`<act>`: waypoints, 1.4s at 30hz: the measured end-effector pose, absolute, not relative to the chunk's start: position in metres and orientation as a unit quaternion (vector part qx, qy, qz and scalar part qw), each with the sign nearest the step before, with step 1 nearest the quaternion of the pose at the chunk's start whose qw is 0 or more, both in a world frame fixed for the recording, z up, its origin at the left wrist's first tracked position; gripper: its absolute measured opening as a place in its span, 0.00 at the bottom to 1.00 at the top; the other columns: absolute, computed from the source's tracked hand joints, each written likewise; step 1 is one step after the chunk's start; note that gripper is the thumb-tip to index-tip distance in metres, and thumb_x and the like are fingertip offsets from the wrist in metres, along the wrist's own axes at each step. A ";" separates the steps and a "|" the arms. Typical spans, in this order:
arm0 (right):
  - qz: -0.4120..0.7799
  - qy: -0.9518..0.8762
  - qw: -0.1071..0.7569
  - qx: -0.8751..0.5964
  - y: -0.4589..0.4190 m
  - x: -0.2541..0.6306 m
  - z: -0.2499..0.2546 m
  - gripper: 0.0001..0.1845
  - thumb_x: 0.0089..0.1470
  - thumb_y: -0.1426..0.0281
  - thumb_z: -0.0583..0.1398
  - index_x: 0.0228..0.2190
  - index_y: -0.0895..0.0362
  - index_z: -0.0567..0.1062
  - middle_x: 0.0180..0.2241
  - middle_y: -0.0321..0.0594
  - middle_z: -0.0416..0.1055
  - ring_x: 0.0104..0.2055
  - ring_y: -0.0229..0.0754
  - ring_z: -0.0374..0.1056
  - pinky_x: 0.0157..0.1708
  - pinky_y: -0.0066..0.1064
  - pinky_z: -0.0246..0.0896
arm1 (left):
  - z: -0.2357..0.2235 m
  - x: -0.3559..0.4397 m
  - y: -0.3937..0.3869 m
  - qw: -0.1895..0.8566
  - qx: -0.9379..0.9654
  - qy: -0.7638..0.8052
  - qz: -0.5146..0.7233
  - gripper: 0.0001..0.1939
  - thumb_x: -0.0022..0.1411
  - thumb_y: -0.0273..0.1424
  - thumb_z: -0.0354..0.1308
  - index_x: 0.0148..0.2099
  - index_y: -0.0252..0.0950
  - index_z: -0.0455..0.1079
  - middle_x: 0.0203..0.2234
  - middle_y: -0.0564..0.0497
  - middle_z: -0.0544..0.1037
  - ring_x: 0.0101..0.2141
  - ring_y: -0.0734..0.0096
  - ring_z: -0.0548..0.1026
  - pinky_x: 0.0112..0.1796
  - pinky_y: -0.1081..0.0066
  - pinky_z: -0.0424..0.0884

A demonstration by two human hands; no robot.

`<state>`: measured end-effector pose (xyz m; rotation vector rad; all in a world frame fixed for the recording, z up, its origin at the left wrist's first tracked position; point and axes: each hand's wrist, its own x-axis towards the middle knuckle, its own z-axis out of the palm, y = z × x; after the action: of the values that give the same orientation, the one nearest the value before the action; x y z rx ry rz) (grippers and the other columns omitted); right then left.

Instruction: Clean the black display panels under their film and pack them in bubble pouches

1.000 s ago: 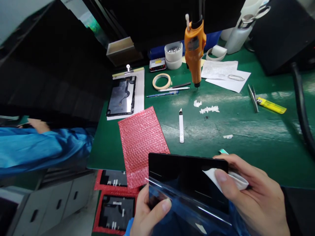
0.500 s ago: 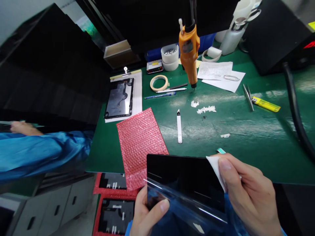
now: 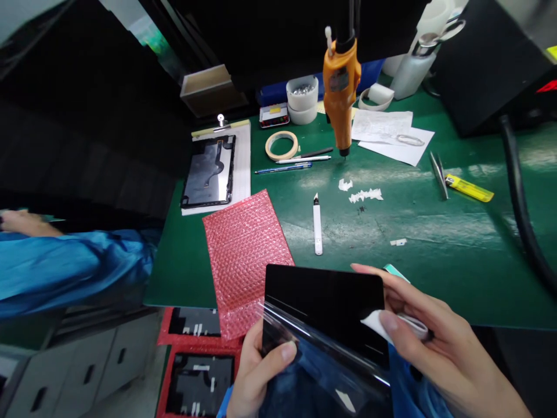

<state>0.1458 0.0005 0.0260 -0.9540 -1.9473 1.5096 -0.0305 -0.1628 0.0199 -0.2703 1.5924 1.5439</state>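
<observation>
My left hand point(image 3: 259, 371) grips the left edge of a glossy black screen panel point(image 3: 322, 287), thumb on its front. A clear film point(image 3: 313, 360) lies loosely over the panel's lower part, its upper edge showing as bright streaks. In my right hand point(image 3: 435, 337) a white wiping cloth point(image 3: 375, 323) is pinched, its tip against the right side of the glass. The right fingers reach round the panel's upper right corner. Beneath the panel's upper left corner, a red bubble-wrap bag point(image 3: 248, 255) lies on the green table.
A white craft knife point(image 3: 317, 226), tape roll point(image 3: 281, 145), tweezers point(image 3: 438, 174) and yellow cutter point(image 3: 470, 188) lie on the table point(image 3: 435, 278). An orange electric screwdriver point(image 3: 342, 93) hangs above. Left are a clipboard with a display part point(image 3: 209, 171) and a co-worker's blue sleeve point(image 3: 87, 261).
My right hand has brought the cloth from the panel's upper right edge down and left onto the glass. My left hand keeps its hold; the panel has shifted slightly.
</observation>
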 end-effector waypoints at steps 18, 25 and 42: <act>0.494 -0.701 0.330 -0.395 -0.002 0.135 0.040 0.05 0.65 0.62 0.78 0.42 0.45 0.91 0.31 0.37 0.79 0.29 0.39 0.74 0.29 0.27 0.71 | 0.017 -0.048 -0.169 0.496 -0.065 0.629 0.596 0.27 0.42 0.49 0.91 0.36 0.36 0.89 0.29 0.47 0.89 0.32 0.59 0.85 0.37 0.69 0.81; 0.402 -0.760 0.355 -0.367 0.010 0.119 0.024 0.04 0.70 0.68 0.74 0.45 0.48 0.86 0.35 0.34 0.77 0.32 0.37 0.71 0.33 0.29 0.69 | 0.018 -0.047 -0.173 0.483 -0.041 0.651 0.585 0.28 0.43 0.51 0.91 0.36 0.36 0.89 0.29 0.49 0.89 0.32 0.63 0.84 0.38 0.71 0.80; 0.414 -0.606 0.422 -0.533 0.015 0.133 0.028 0.14 0.58 0.58 0.81 0.43 0.47 0.90 0.35 0.37 0.79 0.35 0.42 0.72 0.38 0.37 0.69 | 0.017 -0.049 -0.172 0.513 -0.049 0.618 0.593 0.26 0.45 0.48 0.91 0.38 0.36 0.90 0.30 0.49 0.88 0.33 0.65 0.83 0.38 0.72 0.79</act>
<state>0.1331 0.0146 0.0275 -1.3339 -1.5168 1.0373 -0.0490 -0.1724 0.0167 -0.1189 1.4857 1.4269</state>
